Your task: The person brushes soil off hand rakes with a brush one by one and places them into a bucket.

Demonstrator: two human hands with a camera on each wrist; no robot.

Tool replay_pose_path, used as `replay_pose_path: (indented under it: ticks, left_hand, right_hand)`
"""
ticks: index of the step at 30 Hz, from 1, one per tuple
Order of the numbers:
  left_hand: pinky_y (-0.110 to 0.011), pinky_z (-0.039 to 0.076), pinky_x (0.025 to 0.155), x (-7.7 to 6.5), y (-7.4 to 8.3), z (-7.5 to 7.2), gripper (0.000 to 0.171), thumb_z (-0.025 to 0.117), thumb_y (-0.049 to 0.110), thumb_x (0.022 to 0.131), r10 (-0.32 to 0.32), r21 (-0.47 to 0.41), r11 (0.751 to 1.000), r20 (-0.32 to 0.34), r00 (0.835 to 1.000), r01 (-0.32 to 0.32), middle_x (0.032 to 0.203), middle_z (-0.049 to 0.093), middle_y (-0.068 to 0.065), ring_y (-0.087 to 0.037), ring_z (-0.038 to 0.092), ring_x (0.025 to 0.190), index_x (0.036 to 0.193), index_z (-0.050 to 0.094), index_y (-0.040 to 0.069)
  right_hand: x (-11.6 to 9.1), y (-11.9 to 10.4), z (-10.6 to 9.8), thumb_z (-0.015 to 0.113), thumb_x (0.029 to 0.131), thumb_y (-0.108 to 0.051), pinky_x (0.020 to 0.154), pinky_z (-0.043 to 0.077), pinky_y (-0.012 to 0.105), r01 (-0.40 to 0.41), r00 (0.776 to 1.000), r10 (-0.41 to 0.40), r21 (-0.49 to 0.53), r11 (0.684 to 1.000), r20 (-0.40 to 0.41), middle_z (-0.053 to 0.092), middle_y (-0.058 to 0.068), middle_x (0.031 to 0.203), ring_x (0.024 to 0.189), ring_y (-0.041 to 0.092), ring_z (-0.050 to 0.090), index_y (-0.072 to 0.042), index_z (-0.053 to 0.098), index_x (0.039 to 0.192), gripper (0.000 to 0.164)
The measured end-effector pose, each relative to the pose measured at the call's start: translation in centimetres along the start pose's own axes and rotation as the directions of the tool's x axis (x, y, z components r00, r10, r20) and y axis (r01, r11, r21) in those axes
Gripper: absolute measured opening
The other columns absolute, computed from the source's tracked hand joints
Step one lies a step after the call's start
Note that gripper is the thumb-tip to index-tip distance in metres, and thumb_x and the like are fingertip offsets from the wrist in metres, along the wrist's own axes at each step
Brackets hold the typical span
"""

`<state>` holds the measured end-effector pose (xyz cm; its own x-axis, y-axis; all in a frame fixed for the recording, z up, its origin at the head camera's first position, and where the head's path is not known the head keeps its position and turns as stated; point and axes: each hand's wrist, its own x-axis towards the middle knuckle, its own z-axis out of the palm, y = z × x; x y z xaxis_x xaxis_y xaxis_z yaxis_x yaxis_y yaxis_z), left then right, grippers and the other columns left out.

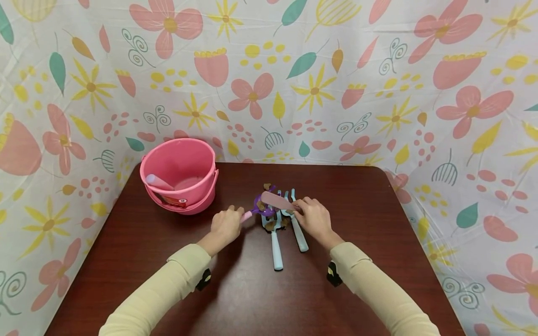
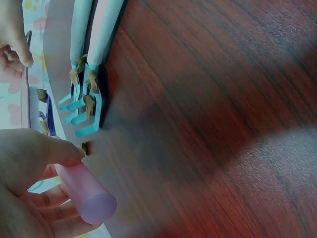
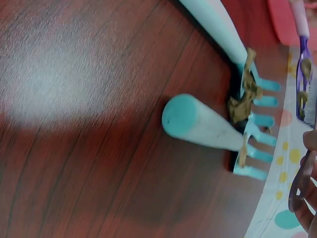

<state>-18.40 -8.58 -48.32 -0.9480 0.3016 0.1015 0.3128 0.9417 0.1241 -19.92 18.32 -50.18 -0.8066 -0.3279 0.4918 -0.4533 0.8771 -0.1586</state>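
Note:
My left hand (image 1: 227, 225) grips the pink handle (image 2: 81, 186) of a small toy garden tool with a purple head (image 1: 256, 204). Brown clumps cling to that head; its exact shape is partly covered. In my right hand (image 1: 314, 219) is a flat, round-ended pink stick (image 1: 276, 200), pinched by one end. Its blade lies over the purple head in the head view; whether they touch I cannot tell. Just below lie two toy hand forks with turquoise prongs, one fork (image 1: 276, 252) nearer the middle and another fork (image 1: 300, 234) to its right. Brown clumps (image 3: 241, 106) sit on their prongs.
A pink bucket (image 1: 201, 203) stands at the table's back left, with a pale pink handle (image 1: 159, 182) leaning inside it. The dark wooden table (image 1: 357, 200) meets a flower-printed cloth (image 1: 311, 135) behind and at both sides.

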Motion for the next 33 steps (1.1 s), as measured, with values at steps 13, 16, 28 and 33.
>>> replay_pose_path:
  ticks: [13,16,28,33]
  left_hand:
    - [-0.039,0.044,0.047,0.0,0.0,0.3,0.023,0.071,0.012,0.07,0.003,-0.024,1.0,0.005,1.0,-0.003,0.074,0.054,-0.007,-0.031,0.06,0.062,0.087,0.056,0.012]
    - [-0.039,0.044,0.046,0.0,0.2,0.3,0.023,0.072,0.012,0.069,0.007,-0.028,1.0,0.001,1.0,-0.007,0.074,0.054,-0.007,-0.031,0.06,0.061,0.087,0.056,0.012]
    - [-0.039,0.045,0.046,0.0,0.8,-0.1,0.025,0.074,0.016,0.071,0.029,-0.045,0.999,-0.003,1.0,-0.029,0.076,0.054,-0.008,-0.03,0.06,0.061,0.09,0.058,0.011]
    - [-0.039,0.045,0.045,0.0,0.4,0.1,0.023,0.072,0.015,0.07,0.024,-0.002,1.0,-0.025,0.999,-0.024,0.075,0.054,-0.008,-0.03,0.06,0.06,0.087,0.056,0.011]
  right_hand:
    - [0.3,0.0,-0.4,0.073,0.077,-0.019,0.049,0.041,0.029,-0.003,1.0,0.004,0.017,1.0,-0.021,0.06,0.001,0.078,0.064,0.017,0.052,-0.015,0.069,0.097,0.02]
    - [0.6,-0.3,-0.4,0.074,0.076,-0.018,0.049,0.041,0.029,-0.007,0.999,0.008,0.025,1.0,-0.033,0.06,0.001,0.078,0.064,0.017,0.052,-0.015,0.07,0.097,0.021]
    - [0.7,-2.3,-0.3,0.071,0.08,-0.022,0.048,0.042,0.028,-0.011,0.995,0.008,0.03,0.999,0.099,0.061,0.0,0.083,0.065,0.015,0.053,-0.017,0.069,0.099,0.02]
    - [0.7,-2.3,-0.5,0.072,0.078,-0.022,0.049,0.043,0.029,-0.036,0.992,0.032,0.033,0.999,0.123,0.062,-0.001,0.083,0.066,0.016,0.055,-0.018,0.069,0.096,0.018]
